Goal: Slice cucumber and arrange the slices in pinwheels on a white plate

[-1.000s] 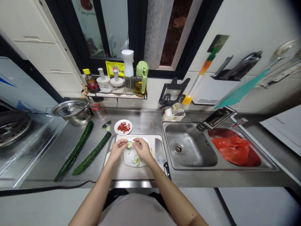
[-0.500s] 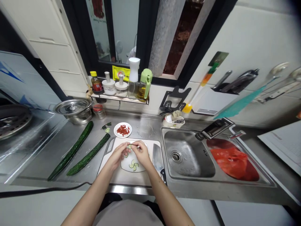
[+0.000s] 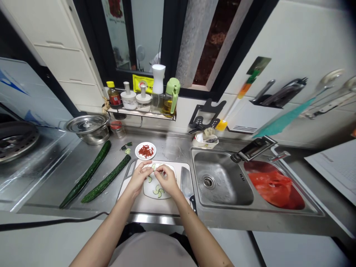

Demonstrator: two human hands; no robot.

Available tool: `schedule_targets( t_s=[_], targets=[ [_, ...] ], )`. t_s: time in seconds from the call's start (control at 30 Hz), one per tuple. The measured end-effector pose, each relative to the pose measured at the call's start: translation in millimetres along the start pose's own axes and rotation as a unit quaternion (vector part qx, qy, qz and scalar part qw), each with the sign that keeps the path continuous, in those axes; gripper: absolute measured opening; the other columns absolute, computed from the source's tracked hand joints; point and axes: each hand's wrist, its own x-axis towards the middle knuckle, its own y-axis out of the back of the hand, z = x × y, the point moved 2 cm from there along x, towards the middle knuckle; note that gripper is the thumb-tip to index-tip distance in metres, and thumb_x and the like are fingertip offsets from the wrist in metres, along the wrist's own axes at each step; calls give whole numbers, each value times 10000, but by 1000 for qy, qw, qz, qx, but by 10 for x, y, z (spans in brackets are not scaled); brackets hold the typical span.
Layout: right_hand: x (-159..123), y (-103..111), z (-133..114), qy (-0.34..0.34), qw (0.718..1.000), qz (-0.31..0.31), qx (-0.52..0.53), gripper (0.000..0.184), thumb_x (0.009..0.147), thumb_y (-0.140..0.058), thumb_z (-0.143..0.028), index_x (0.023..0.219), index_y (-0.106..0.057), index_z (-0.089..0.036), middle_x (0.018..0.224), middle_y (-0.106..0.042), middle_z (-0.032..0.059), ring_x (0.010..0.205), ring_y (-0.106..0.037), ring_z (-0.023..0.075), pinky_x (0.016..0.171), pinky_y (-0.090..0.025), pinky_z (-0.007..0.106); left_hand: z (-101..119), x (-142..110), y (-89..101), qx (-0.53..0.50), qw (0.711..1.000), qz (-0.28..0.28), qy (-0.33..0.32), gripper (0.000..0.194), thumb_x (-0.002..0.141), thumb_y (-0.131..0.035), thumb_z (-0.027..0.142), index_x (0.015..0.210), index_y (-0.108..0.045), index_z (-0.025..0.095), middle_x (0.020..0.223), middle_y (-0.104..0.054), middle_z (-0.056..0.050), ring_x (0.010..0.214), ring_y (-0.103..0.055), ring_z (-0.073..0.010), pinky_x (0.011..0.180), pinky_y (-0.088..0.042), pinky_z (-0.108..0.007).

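Note:
Over the white squarish plate [image 3: 167, 172], my left hand [image 3: 139, 178] and my right hand [image 3: 167, 179] meet at the fingertips. Both pinch a small, pale cucumber slice [image 3: 154, 167], partly covered by the fingers. Curved cucumber pieces [image 3: 158, 191] lie on the plate in a pinwheel. Another thin green-edged piece [image 3: 150, 179] is close to my left fingers. Beneath the plate is a cutting board [image 3: 136, 207], and a kitchen knife [image 3: 186, 181] with a black handle rests on its right side.
A small plate [image 3: 138, 152] of red bits stands behind the board. Two whole cucumbers [image 3: 107, 179] lie to the left, near a lidded steel pot [image 3: 96, 135]. On the right is a double sink [image 3: 225, 178] with a red plastic bag [image 3: 271, 187]. A seasoning shelf [image 3: 130, 112] hangs behind.
My hands stay together over the plate, shifting the cucumber slice between their fingertips. My left fingers have spread a little since half a second ago. The camera view has tilted slightly.

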Motion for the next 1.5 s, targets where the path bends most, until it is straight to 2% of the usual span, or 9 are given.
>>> schedule_targets(
  t_s=[0.2, 0.43, 0.63, 0.9, 1.17, 1.3, 1.5],
  targets=[
    [12, 32, -63, 16, 999, -24, -21, 81, 821, -560, -258, 780, -605, -205, 766, -619, 7, 749, -548, 146, 694, -412, 260, 61, -49, -3, 22, 998, -38, -42, 562, 608, -781, 277, 1122, -569, 191, 733, -631, 32, 676, -577, -93, 675, -405, -213],
    [4, -6, -38, -4, 999, -26, -26, 90, 818, -546, -258, 763, -595, -206, 727, -602, -3, 715, -535, 140, 669, -402, 249, 29, -67, -15, 36, 994, -43, -95, 577, 658, -754, 269, 1177, -509, 213, 746, -617, 37, 685, -584, -95, 673, -415, -219],
    [-6, -64, -29, -53, 998, -4, 43, 108, 795, -555, -274, 730, -594, -196, 697, -599, -13, 653, -514, 122, 620, -391, 234, -15, -70, -18, 39, 992, -20, -114, 568, 662, -749, 273, 1177, -518, 205, 778, -621, 25, 683, -567, -89, 663, -410, -216],
    [18, -118, -66, -117, 983, 10, 140, 122, 742, -558, -281, 656, -570, -195, 626, -562, -26, 600, -492, 113, 594, -404, 236, -15, -95, -53, 44, 992, -4, -115, 572, 655, -747, 292, 1181, -547, 194, 816, -630, 4, 674, -548, -87, 651, -409, -211],
    [32, -188, -51, -137, 976, 33, 167, 139, 728, -546, -282, 616, -542, -198, 579, -540, -33, 574, -485, 109, 579, -416, 235, -27, -94, -69, 26, 993, 13, -114, 556, 653, -750, 311, 1171, -587, 189, 799, -624, 0, 720, -566, -103, 690, -424, -220],
    [42, -197, -19, -152, 970, 30, 187, 117, 706, -544, -259, 608, -537, -196, 569, -536, -36, 558, -482, 104, 577, -412, 235, -68, -70, -63, 22, 993, 26, -110, 505, 656, -742, 304, 1131, -628, 179, 816, -615, -4, 721, -554, -95, 682, -427, -211],
    [62, -218, 93, -185, 965, 9, 183, 96, 678, -530, -239, 597, -537, -189, 543, -526, -41, 525, -476, 97, 537, -403, 222, -162, -19, -30, 50, 993, 37, -102, 437, 644, -738, 313, 1051, -675, 167, 881, -640, -34, 805, -575, -128, 729, -445, -230]
  ],
)
